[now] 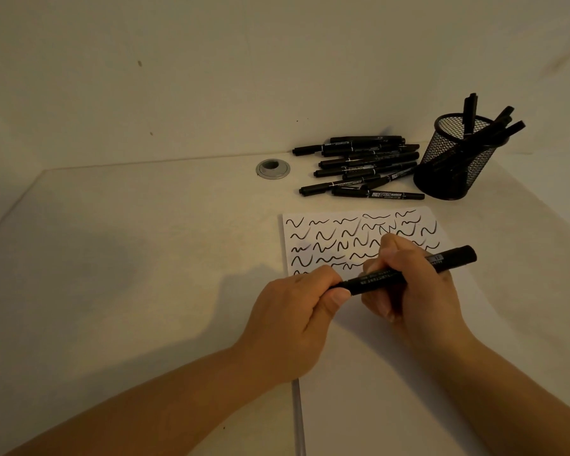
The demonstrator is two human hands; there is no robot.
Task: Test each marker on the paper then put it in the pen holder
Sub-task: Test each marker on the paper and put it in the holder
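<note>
A black marker (pixel 408 269) lies level above the white paper (pixel 359 373), held by both hands. My left hand (pixel 297 320) grips its left end, which is hidden in my fingers. My right hand (pixel 415 287) curls round the barrel's middle. The marker's right end sticks out past my right hand. The paper's top part carries several rows of black squiggles (pixel 326 238). A pile of several black markers (pixel 359 166) lies beyond the paper. The black mesh pen holder (pixel 454 159) stands at the pile's right with several markers in it.
A round grey cable grommet (pixel 273 168) sits in the pale desk left of the marker pile. The wall rises just behind the pile and holder. The desk's left edge (pixel 10 215) runs diagonally at the far left.
</note>
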